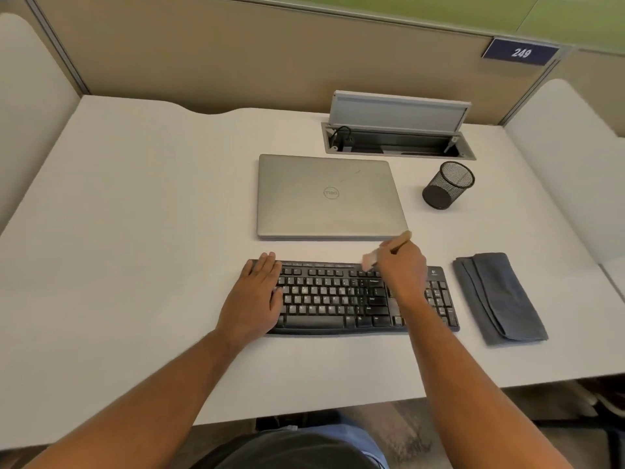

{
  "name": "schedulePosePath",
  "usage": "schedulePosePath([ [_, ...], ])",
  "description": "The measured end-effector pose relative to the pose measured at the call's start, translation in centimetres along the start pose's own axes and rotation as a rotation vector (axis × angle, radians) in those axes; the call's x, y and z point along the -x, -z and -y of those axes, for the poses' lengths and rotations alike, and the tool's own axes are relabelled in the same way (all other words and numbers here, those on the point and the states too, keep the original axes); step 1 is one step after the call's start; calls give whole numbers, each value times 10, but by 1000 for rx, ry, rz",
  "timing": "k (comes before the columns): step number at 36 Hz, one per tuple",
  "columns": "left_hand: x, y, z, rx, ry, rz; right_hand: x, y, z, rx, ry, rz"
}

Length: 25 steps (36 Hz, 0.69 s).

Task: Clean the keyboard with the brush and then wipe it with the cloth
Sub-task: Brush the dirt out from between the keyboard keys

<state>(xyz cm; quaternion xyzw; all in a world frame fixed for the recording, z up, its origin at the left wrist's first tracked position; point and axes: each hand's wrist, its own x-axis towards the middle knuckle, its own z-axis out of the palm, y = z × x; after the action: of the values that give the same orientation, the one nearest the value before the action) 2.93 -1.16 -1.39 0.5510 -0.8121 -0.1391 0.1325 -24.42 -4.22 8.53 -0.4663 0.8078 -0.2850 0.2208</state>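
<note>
Black keyboard [351,297] lies flat on the white table [135,231], near its front edge, just in front of a closed grey laptop [329,196]. Left hand [258,297] rests flat on the keyboard's left end, fingers straight and close together, pointing away from the person; grip apart, holding nothing. Right hand [402,269] is over the upper right part of the keys, grip clamped on a brush [389,250]: the pale handle sticks up and back toward the laptop's near right corner, and the bristle end, blurred, points down-left at the top key row. Whether the bristles touch the keys cannot be told. Folded grey cloth [499,297] lies on the table just right of the keyboard, apart from it. Black mesh cup [448,185] stands right of the laptop. Behind it, a cable box [399,143] in the table with its lid up.
</note>
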Motion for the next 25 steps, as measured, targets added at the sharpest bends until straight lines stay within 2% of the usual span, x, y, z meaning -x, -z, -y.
schedulePosePath([
  [2, -6, -4, -6, -37, -24, 16, 5, -7, 4, -211, -36, 167],
  [4, -10, -8, -12, -53, -26, 52, 6, -13, 0, -285, -93, 272],
  [7, -15, -11, -18, -68, -40, 100, 0, -10, -13, -226, -118, 176],
  [10, -16, -10, -18, -105, -42, 109, -7, 6, -24, -25, -80, -54],
  [12, -15, -11, -17, -120, -31, 108, -12, 16, -27, -4, -81, -147],
  [14, -16, -11, -18, -114, -11, 114, -15, 20, -27, -71, -72, -97],
  [17, -15, -10, -19, -107, 3, 121, -12, 16, -21, -188, -58, 117],
  [19, -14, -9, -17, -111, 13, 120, -9, 11, -19, -144, -2, 193],
  [21, -12, -7, -14, -118, 15, 119, -10, 11, -22, -82, 24, 176],
  [25, -11, -4, -13, -125, 20, 136, -19, 25, -28, -131, -58, 115],
])
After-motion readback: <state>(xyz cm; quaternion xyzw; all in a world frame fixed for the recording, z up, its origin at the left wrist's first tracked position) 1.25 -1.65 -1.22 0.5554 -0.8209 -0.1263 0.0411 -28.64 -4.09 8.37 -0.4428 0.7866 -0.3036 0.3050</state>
